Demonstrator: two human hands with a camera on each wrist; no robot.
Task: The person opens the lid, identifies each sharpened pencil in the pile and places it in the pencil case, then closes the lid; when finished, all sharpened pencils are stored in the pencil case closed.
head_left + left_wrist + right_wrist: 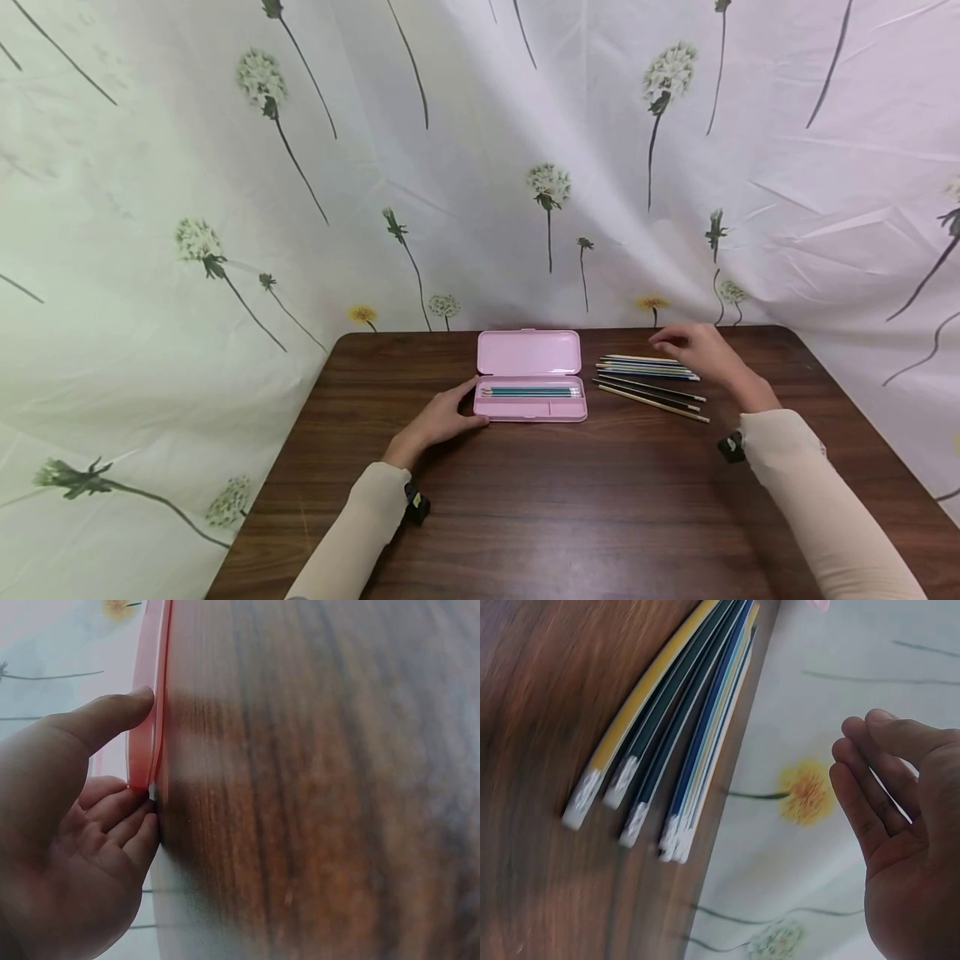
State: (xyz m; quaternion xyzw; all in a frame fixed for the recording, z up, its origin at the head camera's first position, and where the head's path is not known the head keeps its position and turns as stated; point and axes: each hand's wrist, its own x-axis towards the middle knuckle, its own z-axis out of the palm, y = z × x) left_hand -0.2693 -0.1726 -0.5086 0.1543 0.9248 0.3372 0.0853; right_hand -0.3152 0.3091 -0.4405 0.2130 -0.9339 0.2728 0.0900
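A pink pencil case (531,407) lies on the table with its lid (528,352) raised toward the back. Several teal pencils (529,392) lie side by side in its long compartment. My left hand (442,415) holds the case at its left end; in the left wrist view the thumb presses the front wall (141,750) and the fingers rest at the end. My right hand (701,350) is raised over the right ends of the loose pencils (705,757), fingers loosely bent with nothing between them. Blue and pale pencils lie bunched together; two dark pencils and a yellow one (630,712) fan out beside them.
The brown wooden table (525,500) ends at the back against a white cloth (480,208) printed with dandelions. Two smaller compartments run along the front of the case. A small black device (417,503) sits at the left wrist, and another (731,447) at the right.
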